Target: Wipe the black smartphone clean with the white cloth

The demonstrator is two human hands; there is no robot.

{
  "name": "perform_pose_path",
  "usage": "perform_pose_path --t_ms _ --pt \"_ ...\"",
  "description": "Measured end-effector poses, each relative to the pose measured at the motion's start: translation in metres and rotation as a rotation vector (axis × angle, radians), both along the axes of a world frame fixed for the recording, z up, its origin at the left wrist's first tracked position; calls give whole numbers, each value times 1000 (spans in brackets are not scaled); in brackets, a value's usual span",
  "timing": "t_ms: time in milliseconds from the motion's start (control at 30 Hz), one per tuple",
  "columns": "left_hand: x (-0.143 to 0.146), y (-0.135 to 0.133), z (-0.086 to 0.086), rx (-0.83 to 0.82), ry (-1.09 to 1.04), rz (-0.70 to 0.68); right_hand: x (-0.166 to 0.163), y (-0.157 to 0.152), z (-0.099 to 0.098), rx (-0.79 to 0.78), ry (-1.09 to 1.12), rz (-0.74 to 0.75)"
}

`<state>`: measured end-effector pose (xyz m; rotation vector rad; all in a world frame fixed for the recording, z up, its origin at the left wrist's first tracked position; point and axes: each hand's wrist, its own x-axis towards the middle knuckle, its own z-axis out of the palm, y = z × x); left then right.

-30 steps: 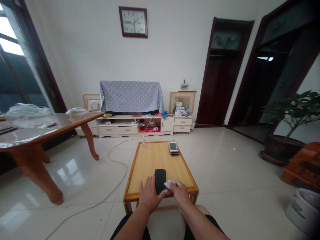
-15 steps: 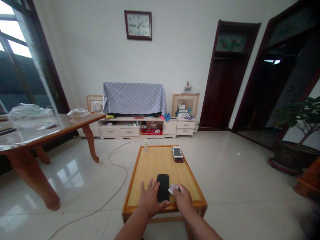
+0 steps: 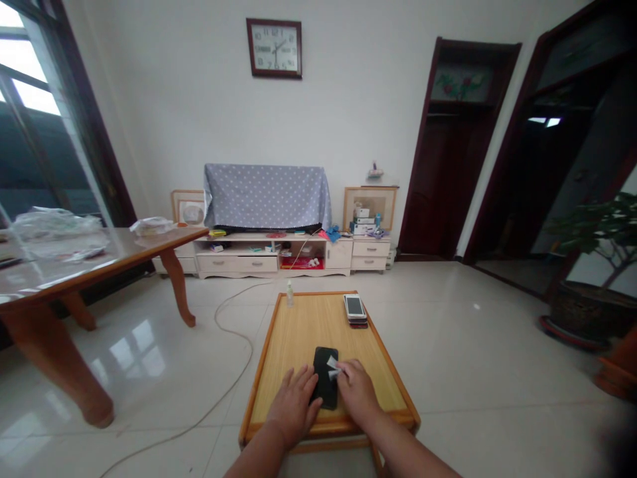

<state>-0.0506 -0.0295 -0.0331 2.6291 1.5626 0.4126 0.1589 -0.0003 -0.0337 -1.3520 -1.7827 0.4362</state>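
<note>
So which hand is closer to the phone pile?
Right. The right hand is on the near side of the phone pile; the left hand is farther away, at the left edge of the black phone.

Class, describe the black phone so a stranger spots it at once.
Start at the low wooden table. Near its closest edge, between the left hand and the right hand, lies the black phone. Unlike the white-topped stack near the far right corner, it lies unstacked.
</note>
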Motion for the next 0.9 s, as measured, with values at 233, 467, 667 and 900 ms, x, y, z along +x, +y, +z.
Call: perform_pose_path --t_ms 233,467,667,900 --pt "-2 -6 -1 50 -60 -25 -16 -32 -18 40 -326 186" --pt "-4 -5 3 35 -123 -3 -27 9 0 -143 -301 65" --pt "-7 -6 1 28 -149 32 -31 18 9 -57 -433 -102" --pt "-11 10 -15 -13 -84 10 -27 -21 -48 69 -518 117"
